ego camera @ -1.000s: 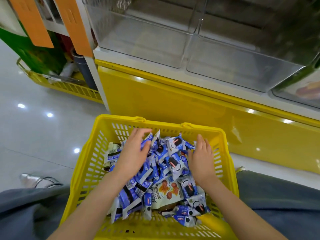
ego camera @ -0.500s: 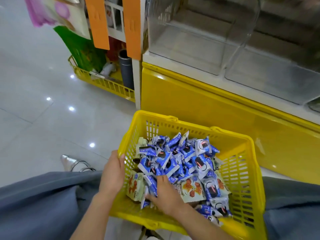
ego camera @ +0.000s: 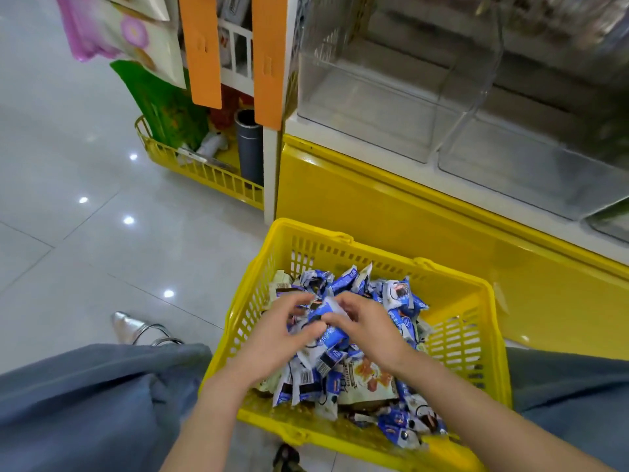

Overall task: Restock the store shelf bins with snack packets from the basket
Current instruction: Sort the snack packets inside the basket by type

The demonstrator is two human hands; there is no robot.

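A yellow plastic basket (ego camera: 456,338) sits on the floor between my knees, heaped with small blue-and-white snack packets (ego camera: 398,294) and a few larger cream packets (ego camera: 369,379). My left hand (ego camera: 275,338) and my right hand (ego camera: 369,327) meet over the middle of the heap, fingers curled around a bunch of blue packets (ego camera: 326,330) gathered between them. Clear plastic shelf bins (ego camera: 374,107) stand above the yellow shelf base (ego camera: 391,212), behind the basket; the two nearest bins look bare inside.
A second low yellow wire basket (ego camera: 204,172) with a grey tube (ego camera: 250,144) and green bags stands at the left of the shelf. Orange strips (ego camera: 200,49) hang from the rack. My knees in grey-blue trousers flank the basket; a silver shoe (ego camera: 127,327) rests on the tiled floor.
My left hand left the basket's left rim and moved into the heap. My right hand rose from the front of the pile. Both now close together on blue packets.
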